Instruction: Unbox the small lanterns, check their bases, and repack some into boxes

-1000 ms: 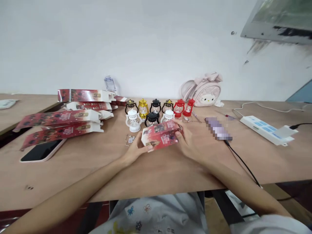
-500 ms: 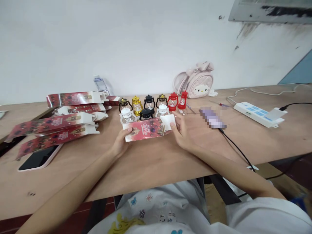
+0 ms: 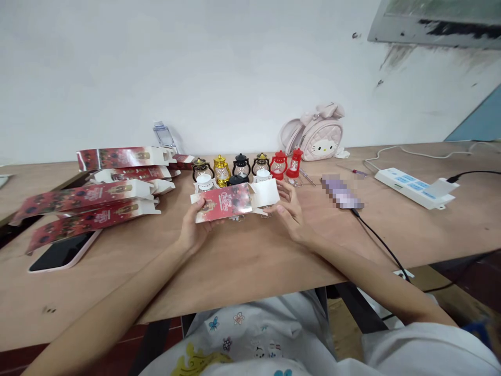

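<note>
My left hand (image 3: 194, 225) is closed round the left end of a red printed carton (image 3: 225, 202), thumb on top and fingers underneath. The carton lies nearly level above the table, its white end flap (image 3: 265, 194) standing out on the right. Close by that flap, my right hand (image 3: 290, 211) has thumb and fingers apart; whether a fingertip touches the edge I cannot tell. Just behind stand small lanterns: a white lantern (image 3: 204, 183), a gold lantern (image 3: 221, 171), a black lantern (image 3: 241, 166), a red lantern (image 3: 279, 165) and several others. The carton partly hides the front row.
Several red cartons (image 3: 90, 194) are piled at the left, over a phone (image 3: 64, 253). A bottle (image 3: 163, 134) and a pink bag (image 3: 323, 137) stand by the wall. To the right lie a blurred phone (image 3: 341, 192), a screwdriver (image 3: 358, 172) and a white power strip (image 3: 413, 186) with cables.
The carton has shifted slightly left and its white end shows wider. My right thumb has come off the flap and the right fingers have spread. My left hand keeps its hold.
</note>
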A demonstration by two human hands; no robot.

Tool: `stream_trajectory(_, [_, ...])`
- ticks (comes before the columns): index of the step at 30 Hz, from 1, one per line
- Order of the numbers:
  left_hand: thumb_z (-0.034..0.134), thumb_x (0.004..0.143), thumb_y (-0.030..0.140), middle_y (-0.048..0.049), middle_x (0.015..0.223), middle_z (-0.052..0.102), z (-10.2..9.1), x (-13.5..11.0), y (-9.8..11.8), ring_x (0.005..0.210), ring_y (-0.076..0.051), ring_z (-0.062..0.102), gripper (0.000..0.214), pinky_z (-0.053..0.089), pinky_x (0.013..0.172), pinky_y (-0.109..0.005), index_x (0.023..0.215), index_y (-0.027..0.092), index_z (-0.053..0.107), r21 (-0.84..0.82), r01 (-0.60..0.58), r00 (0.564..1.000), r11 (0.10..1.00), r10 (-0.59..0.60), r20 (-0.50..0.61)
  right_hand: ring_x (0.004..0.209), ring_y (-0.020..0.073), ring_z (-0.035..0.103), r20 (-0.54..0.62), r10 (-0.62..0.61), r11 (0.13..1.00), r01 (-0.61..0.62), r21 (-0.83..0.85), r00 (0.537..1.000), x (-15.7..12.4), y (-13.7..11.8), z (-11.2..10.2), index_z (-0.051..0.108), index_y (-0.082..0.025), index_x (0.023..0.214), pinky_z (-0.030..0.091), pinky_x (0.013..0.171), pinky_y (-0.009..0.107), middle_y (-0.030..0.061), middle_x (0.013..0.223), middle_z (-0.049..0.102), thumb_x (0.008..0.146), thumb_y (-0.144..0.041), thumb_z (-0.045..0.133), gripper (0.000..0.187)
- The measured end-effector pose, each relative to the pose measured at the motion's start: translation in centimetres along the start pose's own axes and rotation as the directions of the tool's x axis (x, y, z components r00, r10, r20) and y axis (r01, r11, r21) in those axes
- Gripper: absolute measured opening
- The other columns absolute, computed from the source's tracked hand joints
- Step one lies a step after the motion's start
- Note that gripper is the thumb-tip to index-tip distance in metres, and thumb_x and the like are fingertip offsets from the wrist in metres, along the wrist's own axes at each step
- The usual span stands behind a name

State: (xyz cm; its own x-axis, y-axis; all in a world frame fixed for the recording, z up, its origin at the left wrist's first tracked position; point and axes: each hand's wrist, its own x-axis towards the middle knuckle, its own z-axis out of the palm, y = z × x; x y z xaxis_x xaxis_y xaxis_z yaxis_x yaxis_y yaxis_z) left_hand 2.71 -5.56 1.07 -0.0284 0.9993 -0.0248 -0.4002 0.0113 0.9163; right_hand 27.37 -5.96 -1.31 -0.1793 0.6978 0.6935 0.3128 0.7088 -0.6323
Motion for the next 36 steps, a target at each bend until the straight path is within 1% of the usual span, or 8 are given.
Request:
stream_trajectory(6, [0.077,0.053,0.047,-0.0014,0.069,0.068,0.1,-0.3,-0.9,0.069,-0.021,0.065,0.04,0.051,0.057,-0.027,0.076,0.018,0.062,0.06,-0.046,0.999,0.997,0.045,0.028,0.132,0.0255,0.039,-0.036,0.115,0.993,-0.114,0.036,0.993,0.3,0.0,0.5,0.073,-0.03,0.073,0.031,0.112,0.048,0.0011,0.132,0.048,0.083,-0.043,0.061,0.02])
stream_trajectory(9, [0.079,0.053,0.048,-0.0036,0.081,0.071,0.2,-0.5,-1.2,0.077,-0.023,0.066,0.045,0.051,0.064,-0.028,0.082,0.017,0.063,0.09,-0.066,0.997,0.994,0.061,0.055,0.132,0.0255,0.039,-0.05,0.137,0.99,-0.135,0.046,0.989,0.3,0.0,0.7,0.071,-0.031,0.085,0.031,0.112,0.049,0.0024,0.129,0.05,0.079,-0.042,0.066,0.013])
stream_trajectory(13, [0.078,0.053,0.048,-0.0039,0.084,0.072,0.3,-0.6,-1.0,0.08,-0.024,0.067,0.052,0.052,0.067,-0.028,0.091,0.016,0.063,0.126,-0.094,0.995,0.988,0.088,0.055,0.134,0.0251,0.036,-0.044,0.139,0.99,-0.138,0.037,0.989,0.2,0.2,0.8,0.067,-0.034,0.102,0.033,0.111,0.048,0.0037,0.133,0.047,0.075,-0.038,0.07,0.028])
stream_trajectory(17, [0.08,0.053,0.047,-0.0042,0.084,0.071,0.3,-0.7,-1.1,0.084,-0.024,0.067,0.055,0.052,0.073,-0.029,0.094,0.016,0.062,0.154,-0.092,0.993,0.984,0.078,0.091,0.128,0.0244,0.044,-0.026,0.12,0.991,-0.118,0.064,0.992,0.1,0.6,0.9,0.071,-0.03,0.076,0.038,0.106,0.047,0.0035,0.123,0.056,0.076,-0.03,0.067,0.004])
stream_trajectory(19, [0.08,0.054,0.047,-0.0045,0.085,0.071,0.3,-0.7,-1.2,0.086,-0.024,0.067,0.055,0.052,0.074,-0.029,0.095,0.016,0.062,0.166,-0.096,0.99,0.982,0.077,0.115,0.123,0.0238,0.049,-0.054,0.125,0.989,-0.12,0.084,0.991,0.0,0.8,1.0,0.069,-0.029,0.065,0.039,0.104,0.046,0.003,0.117,0.06,0.077,-0.029,0.065,0.012])
stream_trajectory(29, [0.08,0.055,0.046,-0.0039,0.093,0.066,0.3,-1.1,-0.8,0.087,-0.021,0.063,0.058,0.05,0.077,-0.028,0.1,0.017,0.058,0.266,-0.213,0.967,0.94,0.163,0.196,0.112,0.025,0.055,-0.024,0.335,0.928,-0.325,0.185,0.942,0.4,1.7,1.4,0.073,-0.025,0.071,0.044,0.099,0.046,0.0057,0.105,0.063,0.071,-0.039,0.069,0.014])
stream_trajectory(32, [0.079,0.056,0.047,-0.0028,0.093,0.063,0.3,-1.5,-0.5,0.088,-0.021,0.06,0.056,0.049,0.08,-0.029,0.098,0.019,0.056,0.326,-0.378,0.924,0.867,0.332,0.188,0.108,0.0235,0.057,-0.065,0.44,0.849,-0.392,0.353,0.895,0.9,2.4,1.0,0.072,-0.023,0.073,0.05,0.091,0.042,0.0062,0.109,0.061,0.066,-0.045,0.074,0.023])
stream_trajectory(36, [0.081,0.051,0.044,-0.0028,0.096,0.058,0.0,-2.2,0.0,0.094,-0.023,0.056,0.059,0.047,0.085,-0.032,0.099,0.022,0.053,0.413,-0.605,0.784,0.681,0.6,0.159,0.095,0.0188,0.063,-0.109,0.542,0.707,-0.382,0.596,0.833,2.0,2.9,-0.9,0.068,-0.022,0.078,0.053,0.084,0.038,0.0044,0.104,0.065,0.066,-0.043,0.075,0.025])
